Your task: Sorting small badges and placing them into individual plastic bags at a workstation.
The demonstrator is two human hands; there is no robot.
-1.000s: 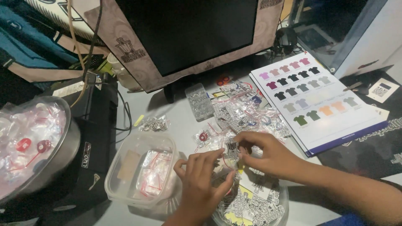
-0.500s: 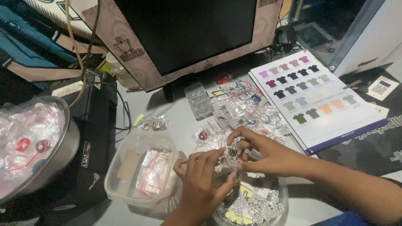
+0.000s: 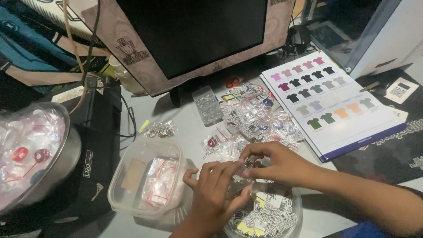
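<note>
Two bare hands meet over a round bowl of printed black, white & yellow tags at the desk's near edge. The left hand comes up from below, fingers curled in with the tips pinched on a small clear packet; the right hand reaches in from the right, thumb & forefinger nipped shut on the same packet from above. The packet sits between the 2 hands, just over the bowl's left rim; what's inside it is too small to tell.

Left of the hands: 1 clear plastic tub, lidless, w/ a stack of small red-striped zip bags & 1 tan card inside. Just beyond it on the grey desk, a little heap of metal rings and 1 yellow scrap. Far left, 1 steel bowl filled w/ clear packets, at least 2 showing red discs; it rests by a black box.

Behind the hands, a loose spread of filled packets, too many & too overlapped to count; 1 w/ a red disc lies nearest the hands. 1 clear compartment tray lies beside the foot of a dark monitor.

Right: 1 colour chart printed w/ approx. 20 small shirt shapes in 5 rows, from pinks & blacks to greys, oranges & greens, lying flat w/ its near corner close to the right wrist.
</note>
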